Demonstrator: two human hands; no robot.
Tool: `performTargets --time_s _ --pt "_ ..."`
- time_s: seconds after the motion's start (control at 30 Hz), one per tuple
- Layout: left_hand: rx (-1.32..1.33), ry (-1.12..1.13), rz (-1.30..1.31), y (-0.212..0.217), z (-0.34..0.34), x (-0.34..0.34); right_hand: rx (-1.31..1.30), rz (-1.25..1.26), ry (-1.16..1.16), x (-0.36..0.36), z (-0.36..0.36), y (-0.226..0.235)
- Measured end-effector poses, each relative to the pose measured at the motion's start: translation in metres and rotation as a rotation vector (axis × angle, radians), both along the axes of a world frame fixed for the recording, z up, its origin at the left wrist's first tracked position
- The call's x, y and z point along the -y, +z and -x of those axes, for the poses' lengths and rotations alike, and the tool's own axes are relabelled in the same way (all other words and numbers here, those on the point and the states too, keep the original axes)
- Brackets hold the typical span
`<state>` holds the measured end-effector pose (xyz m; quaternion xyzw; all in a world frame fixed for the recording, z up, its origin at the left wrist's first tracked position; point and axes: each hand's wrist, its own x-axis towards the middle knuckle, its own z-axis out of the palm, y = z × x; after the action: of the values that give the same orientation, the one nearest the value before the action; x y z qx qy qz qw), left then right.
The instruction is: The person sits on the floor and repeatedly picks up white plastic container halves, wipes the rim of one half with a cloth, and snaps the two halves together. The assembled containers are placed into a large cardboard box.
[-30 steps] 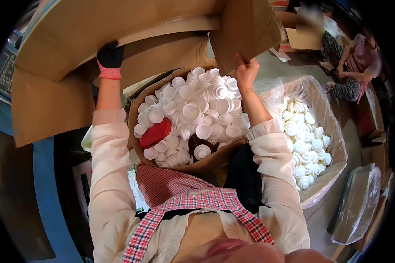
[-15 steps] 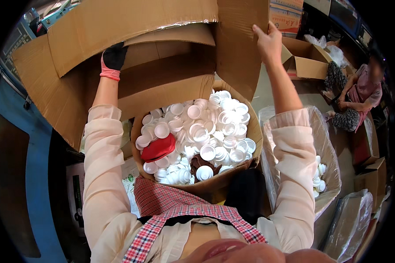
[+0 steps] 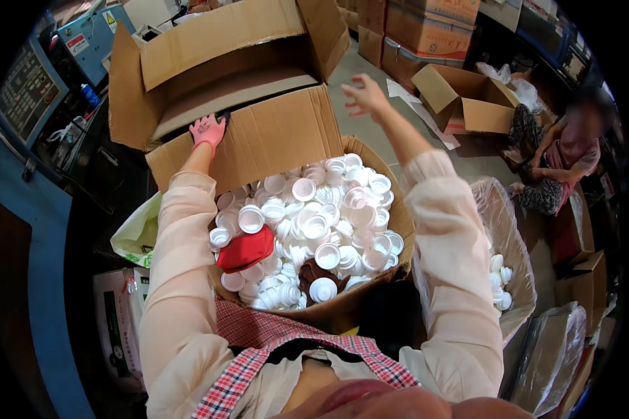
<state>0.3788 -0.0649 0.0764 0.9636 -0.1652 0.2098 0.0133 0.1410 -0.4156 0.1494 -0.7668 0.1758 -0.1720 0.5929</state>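
Note:
A large open cardboard box (image 3: 217, 49) stands beyond the parts, its near flap (image 3: 276, 133) sloping toward me. My left hand (image 3: 210, 131), in a pink and black glove, grips the near edge of this box where the flap begins; its fingertips are partly hidden. To the right of the box my bare right hand (image 3: 362, 96) hangs in the air, fingers apart and holding nothing. Between my forearms a second carton (image 3: 407, 202) is heaped with white round plastic caps (image 3: 314, 223). A red cloth-like item (image 3: 246, 250) and something dark brown (image 3: 313, 271) lie among the caps.
On the right a plastic-lined container (image 3: 521, 265) holds more white caps. Farther off are an open carton (image 3: 468, 98), stacked boxes (image 3: 430, 31) and a seated person (image 3: 562, 157). A blue machine (image 3: 31, 209) with a control panel borders the left side, near a green-white bag (image 3: 136, 230).
The large box has moved away from me and lower, and its near flap now shows fully. My right hand has let go of its flap and moved left. My left glove shows its pink back.

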Motion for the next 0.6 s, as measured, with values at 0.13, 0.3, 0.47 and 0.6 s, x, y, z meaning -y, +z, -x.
performTargets --time_s 0.13,0.3,0.47,0.6 --pt "-0.267 -0.162 -0.021 0.018 -0.020 -0.007 0.061 0.168 0.200 -0.016 0.021 -0.072" --pt "-0.321 -0.435 -0.119 0.014 -0.009 -0.014 -0.002 0.038 0.529 -0.085 0.101 -0.128" --pt "0.181 -0.323 -0.107 0.063 -0.037 -0.037 -0.045 -0.142 0.456 -0.103 0.214 -0.128" --pt "0.158 -0.005 -0.249 0.091 -0.066 -0.060 -0.006 -0.248 0.105 -0.102 0.296 -0.140"
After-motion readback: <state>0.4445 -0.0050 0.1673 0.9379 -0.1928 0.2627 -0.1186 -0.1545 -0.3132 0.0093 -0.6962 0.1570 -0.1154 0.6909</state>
